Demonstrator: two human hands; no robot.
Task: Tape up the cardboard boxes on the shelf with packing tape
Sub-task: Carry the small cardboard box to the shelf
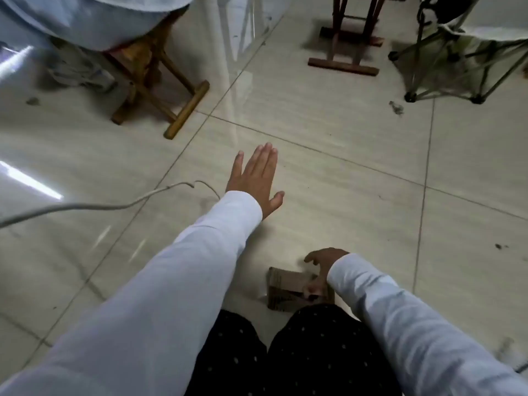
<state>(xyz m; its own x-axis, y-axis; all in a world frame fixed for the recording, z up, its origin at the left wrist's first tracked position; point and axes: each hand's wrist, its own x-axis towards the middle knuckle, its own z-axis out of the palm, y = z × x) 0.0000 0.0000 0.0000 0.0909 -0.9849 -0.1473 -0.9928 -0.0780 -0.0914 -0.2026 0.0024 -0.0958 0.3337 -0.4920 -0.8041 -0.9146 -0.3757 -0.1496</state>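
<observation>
A person in white sleeves and dark dotted trousers reaches over a pale tiled floor (343, 172). The left hand (255, 181) is stretched far forward with fingers straight and together, thumb spread to the right, holding nothing; whether the palm touches the tiles cannot be told. Well nearer, just in front of the knees, a small cardboard box (285, 290) lies on the floor, and the right hand (321, 270) rests on its right end, fingers curled over the top and thumb seemingly at the near side, gripping it. The box sits right of and far behind the left hand's reach. A white cable (114, 206) trails in from the left, ending near the left wrist. A wooden stool (160, 90) stands far left, a folding chair (457, 58) far right.
</observation>
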